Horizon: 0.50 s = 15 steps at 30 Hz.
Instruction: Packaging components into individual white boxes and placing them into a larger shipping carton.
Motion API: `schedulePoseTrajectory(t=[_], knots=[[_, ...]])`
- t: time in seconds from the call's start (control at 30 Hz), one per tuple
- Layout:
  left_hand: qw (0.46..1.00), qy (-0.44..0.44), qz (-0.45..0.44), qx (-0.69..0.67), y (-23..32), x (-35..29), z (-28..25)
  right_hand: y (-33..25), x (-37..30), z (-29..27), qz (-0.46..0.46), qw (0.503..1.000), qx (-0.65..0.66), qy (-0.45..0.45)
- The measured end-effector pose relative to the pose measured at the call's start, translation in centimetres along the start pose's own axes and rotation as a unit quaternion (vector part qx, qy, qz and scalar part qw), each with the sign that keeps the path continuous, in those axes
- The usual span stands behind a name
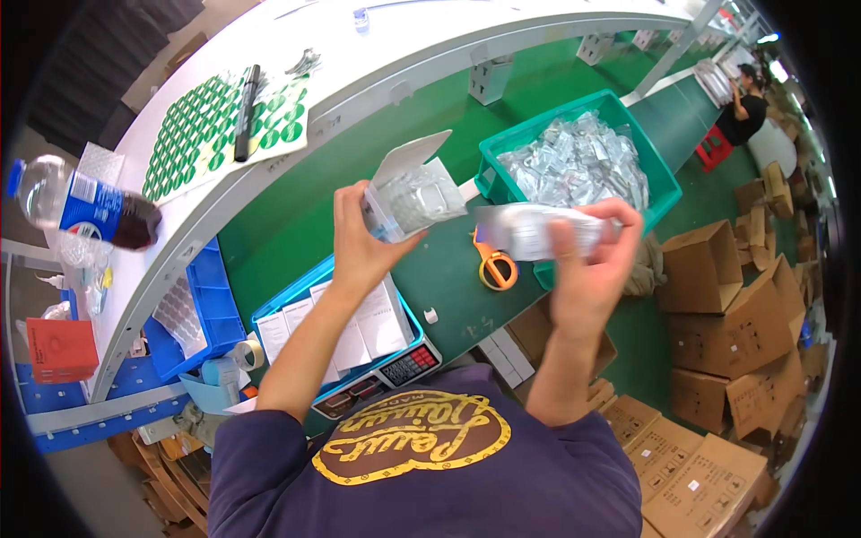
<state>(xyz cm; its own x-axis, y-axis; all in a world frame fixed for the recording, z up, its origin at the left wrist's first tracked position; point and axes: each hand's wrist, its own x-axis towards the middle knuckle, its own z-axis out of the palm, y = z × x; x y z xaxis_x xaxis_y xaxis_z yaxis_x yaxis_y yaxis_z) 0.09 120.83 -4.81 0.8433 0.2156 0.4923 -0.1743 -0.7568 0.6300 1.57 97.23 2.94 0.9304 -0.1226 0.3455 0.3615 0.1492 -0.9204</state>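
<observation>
My left hand (357,244) is closed around a small white carton (384,213), its lid flap raised. Inside the carton sits something in clear bubbly plastic (420,199). In my right hand (594,273) is a silvery plastic-wrapped packet (531,231), blurred by motion and level with the carton's right side. Just beyond the packet stands a teal bin (665,190) heaped with similar silvery bags (578,160). Orange-handled scissors (496,269) lie on the green bench below and between my hands.
A blue tray (414,325) of white boxes (381,321) rests by a scale (408,366). The white shelf holds green round stickers (193,134), a black marker (247,112) and a drink bottle (90,208). Brown cartons (731,327) crowd the right; a person (746,112) sits far right.
</observation>
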Motion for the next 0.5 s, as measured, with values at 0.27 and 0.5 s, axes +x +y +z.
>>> schedulePoseTrajectory(t=[0.27, 0.5], knots=[[0.990, 0.126, -0.022, -0.066, 3.7, -7.3, -5.5, -4.8, -6.4, 9.2, -0.254, 0.926, -0.251, -0.124], [0.981, 0.193, 0.025, -0.025, 4.5, -12.3, -10.3, -6.5, -12.5, 10.8, -0.224, 0.894, -0.281, -0.269]])
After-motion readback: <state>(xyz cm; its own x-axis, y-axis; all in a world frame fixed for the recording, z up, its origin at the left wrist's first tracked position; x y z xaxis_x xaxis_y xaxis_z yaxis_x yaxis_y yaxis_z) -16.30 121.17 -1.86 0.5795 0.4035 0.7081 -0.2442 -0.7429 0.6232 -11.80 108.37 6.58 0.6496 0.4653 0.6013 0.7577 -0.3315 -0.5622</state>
